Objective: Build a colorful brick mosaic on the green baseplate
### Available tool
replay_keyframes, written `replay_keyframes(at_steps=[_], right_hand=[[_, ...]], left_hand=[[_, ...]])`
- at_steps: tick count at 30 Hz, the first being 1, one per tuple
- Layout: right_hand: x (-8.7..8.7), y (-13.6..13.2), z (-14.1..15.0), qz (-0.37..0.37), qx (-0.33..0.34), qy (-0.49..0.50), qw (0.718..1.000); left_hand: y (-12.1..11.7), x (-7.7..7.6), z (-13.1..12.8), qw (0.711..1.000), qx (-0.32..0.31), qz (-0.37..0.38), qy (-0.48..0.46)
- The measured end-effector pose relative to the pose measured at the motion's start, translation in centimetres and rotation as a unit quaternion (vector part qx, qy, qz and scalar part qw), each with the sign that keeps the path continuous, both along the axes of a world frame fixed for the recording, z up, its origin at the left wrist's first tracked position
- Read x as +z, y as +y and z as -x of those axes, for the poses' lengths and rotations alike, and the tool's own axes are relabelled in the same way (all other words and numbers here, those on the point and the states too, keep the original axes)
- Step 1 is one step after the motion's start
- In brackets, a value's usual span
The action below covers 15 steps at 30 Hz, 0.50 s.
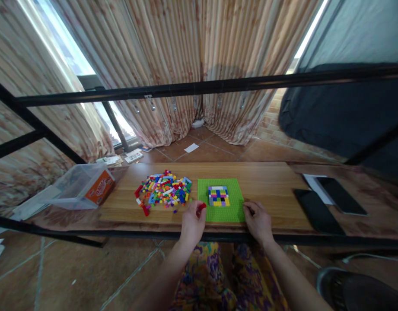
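Note:
My left hand (192,217) is closed on a red toy brick (202,207) at the front left corner of the green baseplate (233,214). On the plate stands a low square build of coloured bricks (218,196), with white, purple, yellow, blue and pink parts. My right hand (257,218) rests at the plate's right edge, fingers curled together; whether anything is between them is hidden. Left of the plate lies a spread pile of loose bricks (166,189) in many colours, with a few red ones at its left side.
A clear plastic box (78,185) with an orange label stands at the left end of the wooden board (270,177). Two dark flat devices, a tablet (317,211) and another one (341,195), lie on the right. A black metal bar (173,90) crosses beyond the board.

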State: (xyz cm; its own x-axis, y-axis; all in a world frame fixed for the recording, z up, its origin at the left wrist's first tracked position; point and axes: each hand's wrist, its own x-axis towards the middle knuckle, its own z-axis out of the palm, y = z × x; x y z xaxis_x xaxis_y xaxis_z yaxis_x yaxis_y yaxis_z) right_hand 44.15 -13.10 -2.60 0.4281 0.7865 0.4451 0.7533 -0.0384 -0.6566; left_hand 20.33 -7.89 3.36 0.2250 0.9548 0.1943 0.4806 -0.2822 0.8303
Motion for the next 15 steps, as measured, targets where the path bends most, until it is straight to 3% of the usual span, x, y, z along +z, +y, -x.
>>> replay_keyframes(at_steps=[7,15], right_hand=[[-0.1,0.2,0.1,0.001,-0.007,0.000,1.000],[0.1,0.1,0.3,-0.004,-0.003,0.004,1.000]], left_hand=[[1.4,0.5,-2.1,0.999,-0.031,-0.019,0.010],[3.5,1.8,-3.6,0.973,-0.110,0.007,0.203]])
